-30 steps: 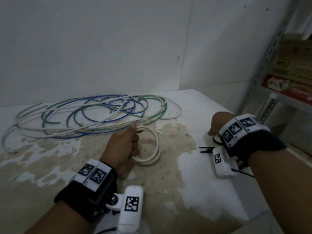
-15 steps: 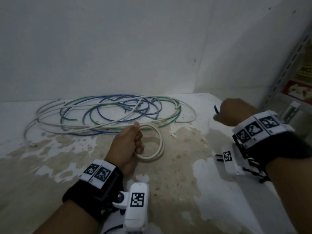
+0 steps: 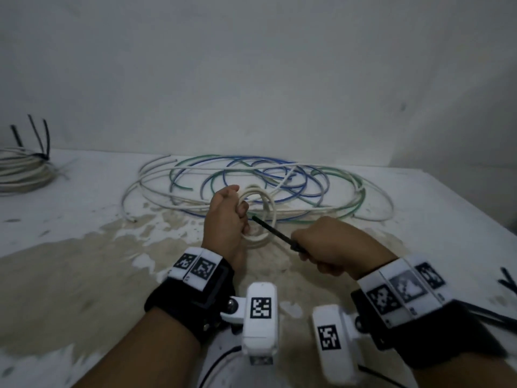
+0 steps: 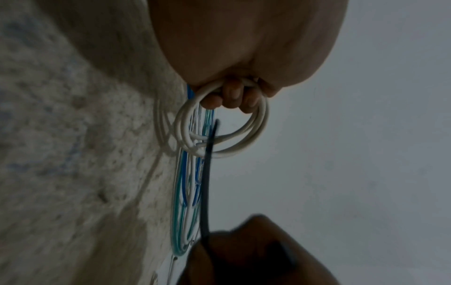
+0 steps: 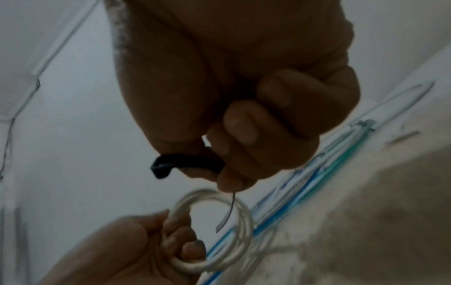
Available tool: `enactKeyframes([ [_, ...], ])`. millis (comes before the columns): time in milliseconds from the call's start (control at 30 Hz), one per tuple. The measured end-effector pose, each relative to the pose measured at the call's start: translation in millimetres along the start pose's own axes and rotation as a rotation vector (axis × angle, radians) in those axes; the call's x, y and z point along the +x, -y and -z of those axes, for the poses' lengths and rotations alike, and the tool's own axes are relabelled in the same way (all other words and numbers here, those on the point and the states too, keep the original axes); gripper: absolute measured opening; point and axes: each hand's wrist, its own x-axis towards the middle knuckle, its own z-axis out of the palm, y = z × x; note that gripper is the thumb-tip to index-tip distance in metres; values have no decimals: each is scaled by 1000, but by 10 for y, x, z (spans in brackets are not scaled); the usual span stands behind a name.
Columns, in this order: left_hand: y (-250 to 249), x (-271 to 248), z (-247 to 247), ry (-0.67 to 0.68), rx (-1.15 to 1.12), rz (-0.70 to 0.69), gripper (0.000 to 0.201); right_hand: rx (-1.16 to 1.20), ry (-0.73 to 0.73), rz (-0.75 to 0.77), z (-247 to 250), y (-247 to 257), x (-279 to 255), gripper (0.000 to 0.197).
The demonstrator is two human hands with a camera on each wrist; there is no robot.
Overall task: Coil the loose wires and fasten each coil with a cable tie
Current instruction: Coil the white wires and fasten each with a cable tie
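White coil [image 3: 258,214] gripped by left hand [image 3: 226,219]; black cable tie [image 3: 272,232] pinched in right hand [image 3: 330,247].
At frame centre, the tip is best fed through the coil opening, all turns kept bunched.

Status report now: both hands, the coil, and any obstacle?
Left hand grips white coil. Right hand pinches black cable tie, tip at the coil, not yet wrapped. Loose wires lie behind; nothing blocks.

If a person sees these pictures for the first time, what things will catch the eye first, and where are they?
In the middle, the left hand grips a small white coil while the right hand points a black cable tie at its opening. Behind them, loose blue, green and white wires sprawl over the stained table. At far left lies a tied white bundle.
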Motion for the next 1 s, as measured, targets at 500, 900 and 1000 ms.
enactKeyframes([
  [500,7,-135,-69,230,166,41,27,782,143,174,-195,-28,192,22],
  [900,-13,-156,-32,126,483,-94,23,704,-54,474,-297,-73,113,19],
  [1000,-28,-164,-43,103,474,-120,21,632,-160,542,-289,-99,113,18],
])
